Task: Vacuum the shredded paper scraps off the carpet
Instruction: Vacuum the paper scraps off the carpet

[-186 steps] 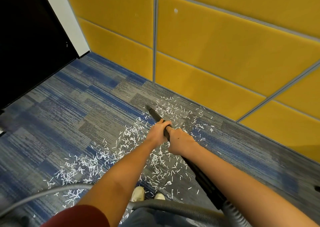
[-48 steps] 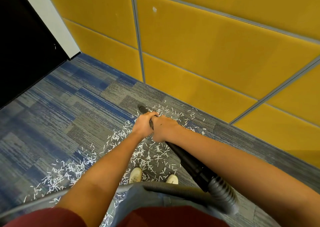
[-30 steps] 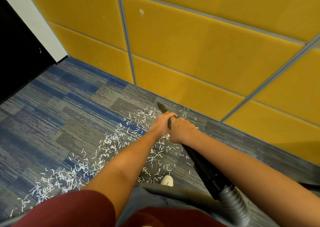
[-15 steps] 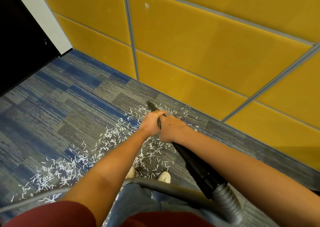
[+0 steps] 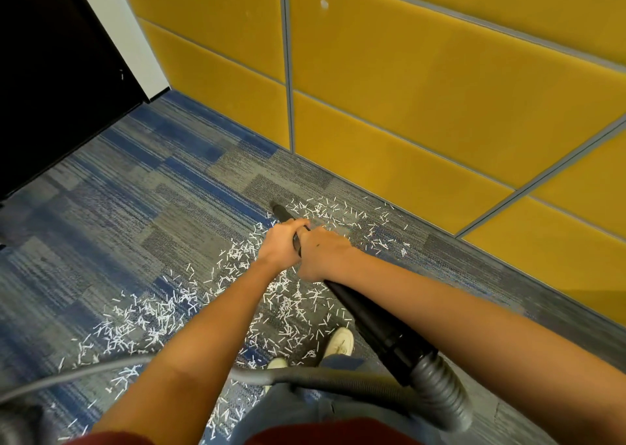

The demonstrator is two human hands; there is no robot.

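Both the left hand and right hand have fingers wrapped around the stiff black vacuum tube, its tip among paper scraps near the yellow wall. The scraps look feather-light and likely to scatter, strewn over the carpet from the wall back toward the shoes.

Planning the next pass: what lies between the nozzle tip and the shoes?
Head view: shredded paper scraps strewn over the carpet, from nozzle tip to shoes; the left hand and right hand grip the wand above them.

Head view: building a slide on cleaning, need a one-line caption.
The left hand and right hand grip the nozzle, its tip down among scraps on the carpet by the wall.
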